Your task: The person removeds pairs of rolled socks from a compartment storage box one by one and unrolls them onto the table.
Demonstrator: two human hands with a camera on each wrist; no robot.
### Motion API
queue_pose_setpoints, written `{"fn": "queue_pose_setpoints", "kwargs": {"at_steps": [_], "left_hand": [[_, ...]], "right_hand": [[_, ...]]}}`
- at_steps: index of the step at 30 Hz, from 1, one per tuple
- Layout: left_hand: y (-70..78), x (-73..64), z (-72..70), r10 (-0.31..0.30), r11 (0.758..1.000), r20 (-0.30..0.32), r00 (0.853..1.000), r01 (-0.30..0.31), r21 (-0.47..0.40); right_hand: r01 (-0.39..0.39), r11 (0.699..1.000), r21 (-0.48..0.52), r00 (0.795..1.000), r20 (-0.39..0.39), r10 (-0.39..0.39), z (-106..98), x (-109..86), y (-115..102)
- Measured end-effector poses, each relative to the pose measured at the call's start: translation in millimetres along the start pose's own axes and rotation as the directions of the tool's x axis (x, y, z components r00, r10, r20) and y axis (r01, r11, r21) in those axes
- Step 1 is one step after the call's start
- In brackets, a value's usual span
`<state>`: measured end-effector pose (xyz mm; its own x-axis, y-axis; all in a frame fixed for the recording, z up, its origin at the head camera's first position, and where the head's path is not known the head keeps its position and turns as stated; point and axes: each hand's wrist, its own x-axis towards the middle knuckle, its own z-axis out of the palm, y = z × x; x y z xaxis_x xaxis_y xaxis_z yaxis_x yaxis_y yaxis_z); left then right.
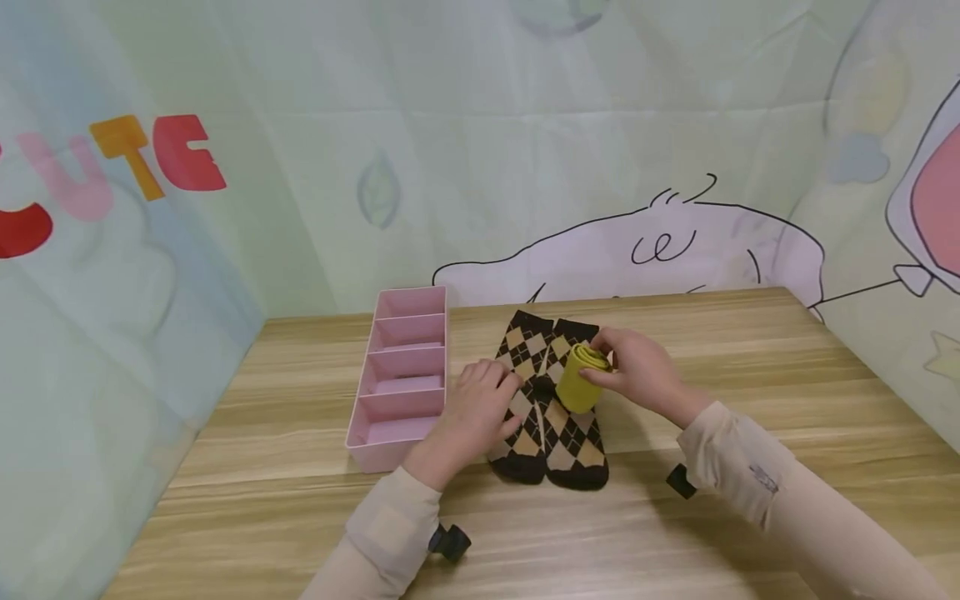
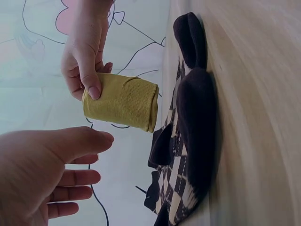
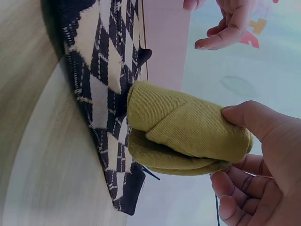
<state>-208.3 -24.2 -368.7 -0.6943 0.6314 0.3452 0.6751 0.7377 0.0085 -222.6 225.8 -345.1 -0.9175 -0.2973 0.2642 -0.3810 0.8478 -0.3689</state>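
A rolled yellow sock (image 1: 580,382) is pinched at its upper end between the thumb and fingers of my right hand (image 1: 637,371). In the right wrist view the roll (image 3: 188,129) shows its folded layers, and my thumb lies along one side. Below it, a pair of black and tan argyle socks (image 1: 573,442) lies flat on the table, side by side. My left hand (image 1: 476,408) hovers over the left argyle sock with loosely bent fingers and nothing in them. The left wrist view shows this hand (image 2: 56,174) apart from the yellow roll (image 2: 124,101).
Left of the socks stands a pink divided box (image 1: 384,457) with several compartments in a row. The wooden table (image 1: 285,500) meets a printed cloth backdrop (image 1: 315,208) at its rear and sides. A black wrist piece (image 1: 450,542) hangs under my left sleeve.
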Motion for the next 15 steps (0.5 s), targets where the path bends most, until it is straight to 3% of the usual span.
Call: {"fn": "queue_pose_setpoints", "kwargs": {"at_steps": [8, 15], "left_hand": [[8.4, 3.3, 2.1, 0.012, 1.000, 0.031, 0.999, -0.012, -0.002], [13.6, 5.3, 5.9, 0.046, 0.999, 0.009, 0.999, -0.046, 0.029]], "right_hand": [[-0.038, 0.999, 0.017, 0.999, -0.002, 0.038, -2, -11.1, 9], [-0.072, 0.997, 0.028, 0.997, 0.012, 0.072, -5, -19.5, 15]]}}
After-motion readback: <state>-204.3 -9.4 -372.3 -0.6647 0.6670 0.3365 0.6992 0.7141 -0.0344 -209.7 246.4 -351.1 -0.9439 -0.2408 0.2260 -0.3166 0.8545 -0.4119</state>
